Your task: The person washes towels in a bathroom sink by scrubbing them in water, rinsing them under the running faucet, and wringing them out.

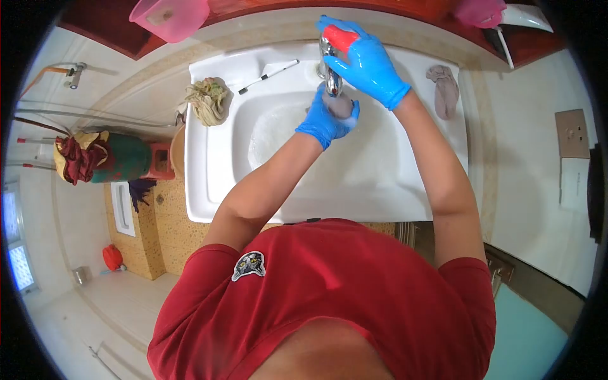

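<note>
My left hand (326, 120), in a blue glove, is under the spout of the chrome tap (333, 83). Its fingers are closed round a wet, bunched greyish sock (340, 106), seen only in part. Beside the tap's upper part is my right hand (370, 66), also gloved in blue. A red block-like object (341, 38) shows between its fingers and its stretched thumb; its kind is unclear. That thumb reaches to the tap. Another greyish sock (445, 92) lies on the sink's right rim. Cloudy, whitish water (304, 158) is in the basin below.
On the left of the white sink (201, 183) sits a crumpled yellowish cloth (208, 101), and near it a black-and-white marker pen (269, 76). A pink container (170, 18) stands on the red-brown shelf (278, 9) above. At left is a green barrel (126, 157) with cloths on top.
</note>
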`<state>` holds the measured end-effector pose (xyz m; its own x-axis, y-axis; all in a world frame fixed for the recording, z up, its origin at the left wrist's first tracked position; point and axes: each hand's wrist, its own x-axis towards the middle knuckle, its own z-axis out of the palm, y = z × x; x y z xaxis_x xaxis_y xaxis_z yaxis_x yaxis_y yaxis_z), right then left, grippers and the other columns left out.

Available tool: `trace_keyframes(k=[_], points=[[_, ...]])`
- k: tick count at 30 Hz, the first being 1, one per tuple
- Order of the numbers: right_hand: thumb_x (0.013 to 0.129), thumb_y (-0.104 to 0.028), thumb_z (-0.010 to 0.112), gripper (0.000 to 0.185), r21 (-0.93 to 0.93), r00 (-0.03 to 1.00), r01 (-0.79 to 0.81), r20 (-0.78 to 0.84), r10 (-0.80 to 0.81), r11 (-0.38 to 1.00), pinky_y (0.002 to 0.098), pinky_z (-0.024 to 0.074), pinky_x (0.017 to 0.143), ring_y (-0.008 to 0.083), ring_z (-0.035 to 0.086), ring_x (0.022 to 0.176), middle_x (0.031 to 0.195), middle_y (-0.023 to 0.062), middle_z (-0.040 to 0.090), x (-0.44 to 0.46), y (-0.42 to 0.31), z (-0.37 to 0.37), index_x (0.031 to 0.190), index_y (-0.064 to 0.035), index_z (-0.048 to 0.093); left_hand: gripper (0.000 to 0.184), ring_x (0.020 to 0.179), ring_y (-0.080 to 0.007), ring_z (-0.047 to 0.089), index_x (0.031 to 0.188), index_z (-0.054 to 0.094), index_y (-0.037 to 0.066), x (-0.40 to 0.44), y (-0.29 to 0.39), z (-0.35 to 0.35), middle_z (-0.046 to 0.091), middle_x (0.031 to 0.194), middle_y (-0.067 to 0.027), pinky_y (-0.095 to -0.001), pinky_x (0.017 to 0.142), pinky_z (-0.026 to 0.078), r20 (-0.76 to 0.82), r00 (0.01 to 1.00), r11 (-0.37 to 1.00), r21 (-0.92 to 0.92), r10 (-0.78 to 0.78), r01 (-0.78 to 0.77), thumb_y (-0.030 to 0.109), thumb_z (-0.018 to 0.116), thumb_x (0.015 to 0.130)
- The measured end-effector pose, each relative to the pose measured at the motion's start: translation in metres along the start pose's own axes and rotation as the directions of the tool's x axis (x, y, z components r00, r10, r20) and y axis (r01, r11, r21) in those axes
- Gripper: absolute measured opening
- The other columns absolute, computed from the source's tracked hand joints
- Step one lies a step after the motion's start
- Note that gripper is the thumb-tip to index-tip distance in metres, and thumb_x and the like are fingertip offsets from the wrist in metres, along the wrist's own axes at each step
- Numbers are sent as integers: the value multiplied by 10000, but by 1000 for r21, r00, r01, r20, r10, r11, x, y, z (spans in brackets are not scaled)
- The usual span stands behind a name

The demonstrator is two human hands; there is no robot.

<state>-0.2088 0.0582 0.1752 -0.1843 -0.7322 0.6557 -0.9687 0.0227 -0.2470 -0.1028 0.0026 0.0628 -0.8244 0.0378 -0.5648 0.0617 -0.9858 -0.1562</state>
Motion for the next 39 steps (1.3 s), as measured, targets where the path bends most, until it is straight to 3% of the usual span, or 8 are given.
trace_keyframes(k=[5,10,14,16,22,30,37,39], points=[[769,-258,587,505,-39,986,-44,160,50,998,376,426,867,293,526,1022,1267,90,484,-9,-17,-4,1242,-117,474,187,786,-243,539,798,529,74,-6,14,-41,532,721,-66,-426,911,433,331,899,899,-234,-285,371,256,528,841],[843,-318,562,548,459,977,-194,175,125,867,344,356,978,227,482,1153,1314,97,450,-54,-20,2,1307,-74,404,275,993,-293,507,996,542,51,-70,-12,-26,559,994,-106,-413,940,428,119,985,986,-99,-124,136,281,528,847],[917,-425,415,603,720,551,-693,501,667,32,339,264,1050,207,375,1247,1356,84,392,-128,-15,30,1367,-40,305,378,1084,-293,474,1155,482,64,-95,-31,-32,495,1179,-114,-421,954,423,369,908,940,-190,-199,284,290,520,855],[918,-432,400,564,844,633,-464,529,565,-271,351,289,1033,200,407,1205,1305,89,435,-173,-24,52,1318,-37,369,452,1160,-291,421,1223,440,88,-110,-42,-20,452,1249,-106,-468,1014,349,572,759,823,-239,-309,515,267,554,824],[917,-429,391,507,535,754,-65,580,310,-842,362,320,1002,197,445,1138,1217,85,481,-215,-51,80,1243,-42,431,481,1226,-309,351,1246,424,109,-128,-65,-7,391,1316,-122,-496,1060,242,575,809,976,-77,-121,201,261,557,808],[916,-418,391,449,525,774,-199,602,196,-827,369,350,968,197,479,1064,1118,73,520,-179,-29,64,1161,-52,477,535,1201,-323,379,1263,405,110,-137,-52,-28,370,1333,-165,-484,976,339,525,808,941,-39,-266,335,380,575,833],[878,-253,496,221,845,854,-497,437,282,196,311,433,820,167,522,875,895,32,527,-149,-33,59,990,-64,510,437,819,-213,578,1124,490,46,-144,-31,-42,567,965,-101,-313,666,496,177,909,772,602,-378,204,268,666,790],[858,-193,536,172,785,751,-614,548,367,83,296,457,769,155,537,830,861,29,533,-135,-46,51,967,-62,520,356,743,-178,578,1049,522,59,-146,-31,-42,572,872,-74,-293,640,492,100,944,675,722,-316,149,220,682,775]])
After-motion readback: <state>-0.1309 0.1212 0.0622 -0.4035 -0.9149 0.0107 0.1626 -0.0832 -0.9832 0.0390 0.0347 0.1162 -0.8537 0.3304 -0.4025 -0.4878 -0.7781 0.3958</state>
